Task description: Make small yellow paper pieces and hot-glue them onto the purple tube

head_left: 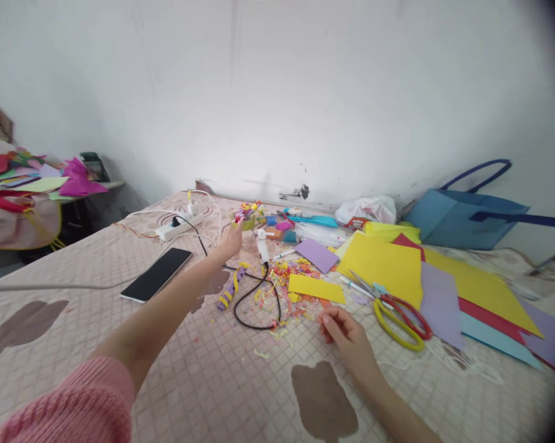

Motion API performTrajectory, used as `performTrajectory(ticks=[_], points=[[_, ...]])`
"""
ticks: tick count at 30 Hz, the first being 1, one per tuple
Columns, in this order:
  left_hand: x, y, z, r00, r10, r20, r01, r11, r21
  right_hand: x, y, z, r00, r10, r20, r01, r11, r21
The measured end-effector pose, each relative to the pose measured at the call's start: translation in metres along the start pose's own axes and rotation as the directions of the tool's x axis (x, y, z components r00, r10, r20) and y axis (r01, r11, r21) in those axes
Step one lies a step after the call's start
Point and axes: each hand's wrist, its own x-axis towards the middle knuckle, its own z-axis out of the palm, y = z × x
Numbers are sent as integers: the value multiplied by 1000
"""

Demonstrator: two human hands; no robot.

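Observation:
My left hand [231, 240] reaches far across the table, its fingertips drawn together at a small yellow-green container of colourful paper pieces [248, 222]. What those fingertips hold, if anything, is hidden. Just right of it stands a white glue gun [262, 247] with a black cord. Nearer lies a purple paper roll [231, 289] with a yellow strip wound around it. My right hand [344, 337] rests low over the tablecloth, fingers curled and thumb against the index finger; anything inside is too small to make out. Beyond it are a yellow paper strip [317, 288] and scattered paper scraps [300, 268].
Scissors [400, 320] with red and yellow handles lie right of my right hand, by stacked coloured sheets [383, 264]. A phone [157, 274] and a power strip [178, 226] with cords are at left. A blue bag [462, 218] stands at the back right.

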Motion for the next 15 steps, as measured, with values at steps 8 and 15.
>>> performTrajectory(ticks=[8, 15], points=[[-3, 3, 0, 997, -16, 76, 2, 983, 182, 0, -4, 1, 1000, -3, 12, 2, 1000, 10], [-2, 4, -1, 994, -14, 113, -13, 971, 239, 0, -6, 1, 1000, 5, -2, -5, 1000, 9]])
